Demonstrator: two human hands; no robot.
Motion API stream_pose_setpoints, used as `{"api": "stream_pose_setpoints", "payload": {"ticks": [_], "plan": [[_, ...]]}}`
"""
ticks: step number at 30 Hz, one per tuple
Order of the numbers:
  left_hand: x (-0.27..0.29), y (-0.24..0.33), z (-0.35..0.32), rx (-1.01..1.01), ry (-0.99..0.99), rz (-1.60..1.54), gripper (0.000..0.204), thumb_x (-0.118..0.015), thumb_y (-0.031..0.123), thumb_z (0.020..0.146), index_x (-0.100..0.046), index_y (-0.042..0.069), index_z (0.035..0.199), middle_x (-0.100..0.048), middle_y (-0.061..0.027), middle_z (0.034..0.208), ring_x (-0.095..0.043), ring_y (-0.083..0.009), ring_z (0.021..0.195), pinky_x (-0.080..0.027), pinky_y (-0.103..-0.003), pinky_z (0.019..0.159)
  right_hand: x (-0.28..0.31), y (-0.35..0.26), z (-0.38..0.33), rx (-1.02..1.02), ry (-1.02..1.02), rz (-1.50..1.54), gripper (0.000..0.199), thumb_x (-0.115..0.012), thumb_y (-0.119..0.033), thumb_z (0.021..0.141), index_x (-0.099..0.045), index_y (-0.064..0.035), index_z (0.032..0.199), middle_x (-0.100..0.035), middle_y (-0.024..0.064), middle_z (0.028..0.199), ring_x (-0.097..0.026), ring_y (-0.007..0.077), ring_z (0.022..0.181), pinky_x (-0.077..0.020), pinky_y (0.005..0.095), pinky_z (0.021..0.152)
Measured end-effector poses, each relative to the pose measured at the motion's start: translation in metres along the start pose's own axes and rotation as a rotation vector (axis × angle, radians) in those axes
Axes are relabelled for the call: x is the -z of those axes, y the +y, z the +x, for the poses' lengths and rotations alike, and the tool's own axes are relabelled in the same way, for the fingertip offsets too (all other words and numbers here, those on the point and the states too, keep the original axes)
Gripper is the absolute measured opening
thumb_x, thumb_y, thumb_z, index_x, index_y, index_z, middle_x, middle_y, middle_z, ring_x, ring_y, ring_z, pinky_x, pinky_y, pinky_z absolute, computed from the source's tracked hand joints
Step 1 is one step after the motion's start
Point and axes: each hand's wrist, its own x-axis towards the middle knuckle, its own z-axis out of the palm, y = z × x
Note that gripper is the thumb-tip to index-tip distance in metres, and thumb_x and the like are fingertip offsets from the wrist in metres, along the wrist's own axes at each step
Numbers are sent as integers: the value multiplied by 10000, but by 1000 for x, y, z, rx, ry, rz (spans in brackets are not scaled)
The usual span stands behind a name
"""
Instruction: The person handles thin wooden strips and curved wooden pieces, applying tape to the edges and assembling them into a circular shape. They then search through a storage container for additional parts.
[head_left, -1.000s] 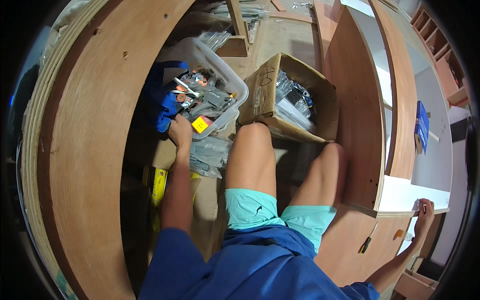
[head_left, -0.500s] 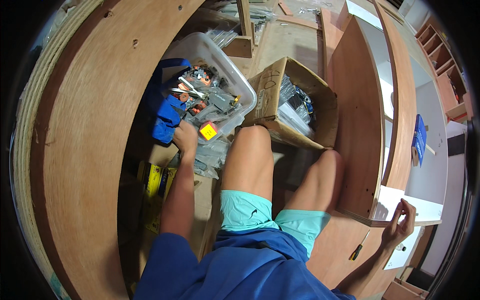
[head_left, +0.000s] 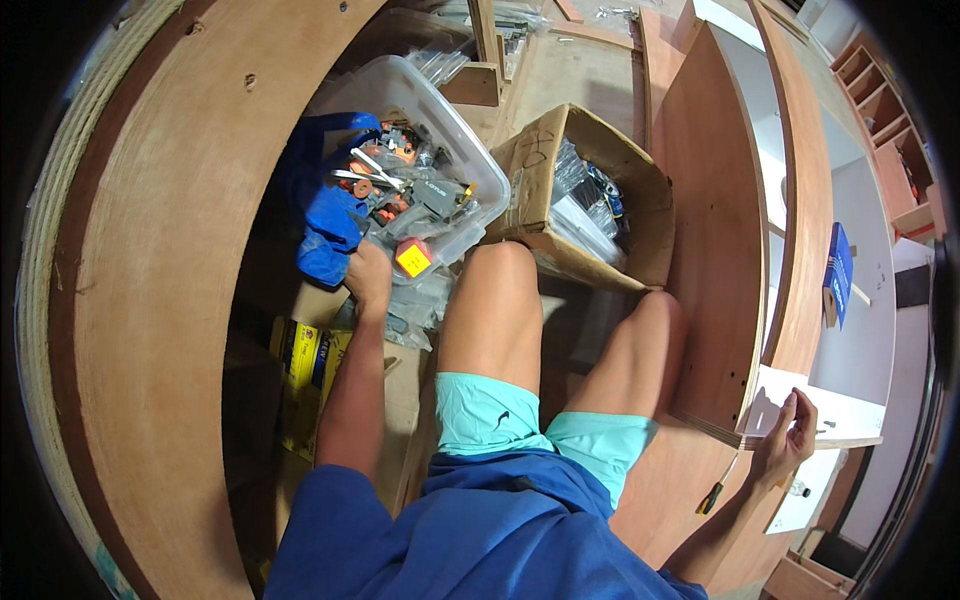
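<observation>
My left hand [head_left: 369, 276] is closed at the lower edge of a blue cloth bag [head_left: 332, 235], its fingertips partly hidden by the fabric. Right beside it stands a clear plastic bin [head_left: 487, 205] filled with loose hardware, orange and grey parts, bagged items and a red-and-yellow tape measure-like block [head_left: 413, 259]. Over the white board end [head_left: 850, 425] of a wooden cabinet, my right hand [head_left: 789, 440] has its fingers curled towards the thumb. Whatever they may pinch is too small to make out. Below that hand lies a screwdriver [head_left: 710, 498] with a black and yellow handle.
A cardboard box [head_left: 525, 190] with plastic-wrapped items stands beyond my knees. Curved plywood [head_left: 150, 300] rises on the left. Yellow boxes [head_left: 300, 370] sit under my left forearm. A blue box [head_left: 838, 275] rests in the cabinet [head_left: 715, 230] on the right.
My right hand has shifted slightly left and turned a little over the white board. My left hand stays at the blue bag. The whole view has tilted slightly.
</observation>
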Motion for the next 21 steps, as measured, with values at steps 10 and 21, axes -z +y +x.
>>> {"api": "stream_pose_setpoints", "payload": {"ticks": [10, 21], "plan": [[33, 48, 20, 132, -130, 133, 534, -478, 321, 988, -697, -165, 963, -649, -414, 1040, -609, -570, 1044, -446, -584, 946, -2, 1, 2, -15, -13, 6, 171, -646, -88, 1021, -709, 64, 1066, -702, 87, 922, -628, 141, 866, -506, 289, 818], [53, 37, 121, 336, -179, -564, 515, -424, 470, 1063, -600, 80, 1349, -672, -160, 1282, -641, -328, 1113, -537, -452, 886, -1, -5, 3, -42, -61, -27, 167, -647, -95, 1019, -710, 57, 1046, -709, 92, 909, -629, 145, 844, -508, 295, 797]]}}
